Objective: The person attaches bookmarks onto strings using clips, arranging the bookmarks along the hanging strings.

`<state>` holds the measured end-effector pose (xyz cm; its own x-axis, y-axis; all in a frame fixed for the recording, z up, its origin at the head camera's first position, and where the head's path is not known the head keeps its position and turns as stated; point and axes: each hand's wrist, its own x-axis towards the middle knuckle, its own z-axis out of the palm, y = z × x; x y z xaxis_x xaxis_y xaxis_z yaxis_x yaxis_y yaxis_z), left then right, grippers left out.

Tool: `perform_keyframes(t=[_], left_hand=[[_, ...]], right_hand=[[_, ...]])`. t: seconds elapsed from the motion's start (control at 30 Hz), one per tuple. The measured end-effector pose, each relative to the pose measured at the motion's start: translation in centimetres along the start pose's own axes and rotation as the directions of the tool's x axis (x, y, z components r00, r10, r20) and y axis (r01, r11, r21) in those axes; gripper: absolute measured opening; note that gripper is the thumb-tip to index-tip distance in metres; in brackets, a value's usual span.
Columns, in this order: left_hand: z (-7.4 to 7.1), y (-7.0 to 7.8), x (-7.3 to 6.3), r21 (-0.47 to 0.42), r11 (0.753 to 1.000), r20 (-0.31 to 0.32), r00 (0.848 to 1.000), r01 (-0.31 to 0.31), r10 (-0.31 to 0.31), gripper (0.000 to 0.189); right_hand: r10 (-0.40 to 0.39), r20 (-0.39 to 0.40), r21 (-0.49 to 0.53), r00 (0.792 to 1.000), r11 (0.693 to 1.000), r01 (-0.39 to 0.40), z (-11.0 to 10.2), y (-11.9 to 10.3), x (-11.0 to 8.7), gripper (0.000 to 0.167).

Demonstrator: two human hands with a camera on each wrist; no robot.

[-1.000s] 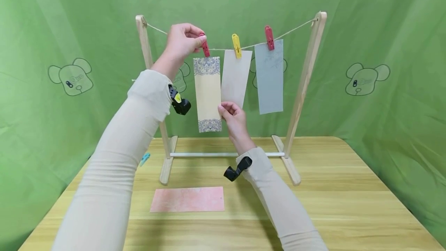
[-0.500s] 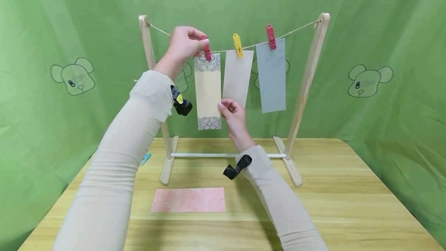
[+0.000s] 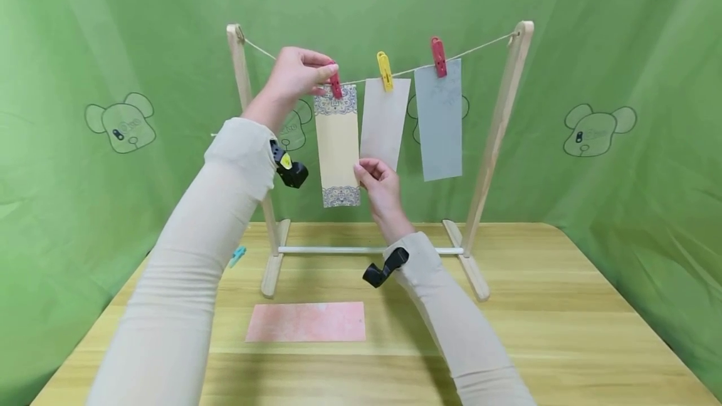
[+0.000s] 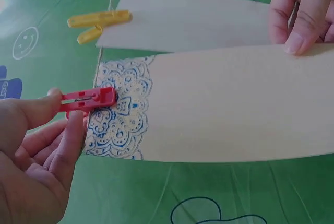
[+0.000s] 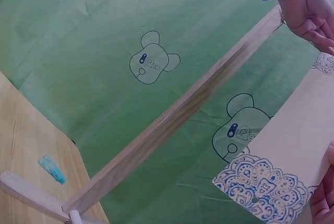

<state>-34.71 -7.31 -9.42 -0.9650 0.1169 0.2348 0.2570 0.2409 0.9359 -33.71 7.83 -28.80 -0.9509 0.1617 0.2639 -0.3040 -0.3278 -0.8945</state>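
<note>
My left hand (image 3: 296, 77) pinches a red clothespin (image 3: 335, 80) at the string (image 3: 361, 81). In the left wrist view the clothespin's nose overlaps the patterned top edge of a cream paper strip (image 4: 224, 104) with blue lace-like borders. Thumb and fingers of my right hand (image 3: 381, 190) pinch that strip's right edge near its lower end. Beside it a whitish strip (image 3: 385, 118) hangs under a yellow clothespin (image 3: 385, 71). Farther right a blue-grey strip (image 3: 439, 124) hangs from another red clothespin (image 3: 438, 57).
Two wooden posts (image 3: 499, 136) hold the string, joined low down by a white rod (image 3: 333, 250). A pink strip (image 3: 306, 322) lies flat on the wooden table (image 3: 564, 331). A blue clothespin (image 3: 237, 256) lies left of the stand. Green cloth (image 3: 620, 205) surrounds the table.
The cream strip has risen slightly, and the red clothespin has come down over its top edge at the string. Both hands keep their grip.
</note>
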Motion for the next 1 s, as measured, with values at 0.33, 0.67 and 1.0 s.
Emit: perform_keyframes(t=[0.33, 0.67, 1.0], left_hand=[[0.0, -3.4, -2.8, -0.057, 0.979, -0.102, 0.977, -0.194, 0.188, 0.045], [0.2, -13.5, -8.3, 0.055, 0.981, -0.017, 0.982, -0.187, 0.188, 0.042], [-3.1, -22.5, -12.5, -0.015, 0.985, -0.154, 0.974, -0.170, 0.166, 0.035]], right_hand=[[-0.001, 0.016, -0.033, 1.000, 0.999, 0.001, -2.2, 1.0, 0.2, 0.011], [0.115, 0.047, -0.096, 0.992, 0.989, -0.110, -5.8, 3.2, -2.5, 0.010], [0.252, 0.114, -0.270, 0.961, 0.939, -0.214, -8.1, 6.0, -6.2, 0.015]])
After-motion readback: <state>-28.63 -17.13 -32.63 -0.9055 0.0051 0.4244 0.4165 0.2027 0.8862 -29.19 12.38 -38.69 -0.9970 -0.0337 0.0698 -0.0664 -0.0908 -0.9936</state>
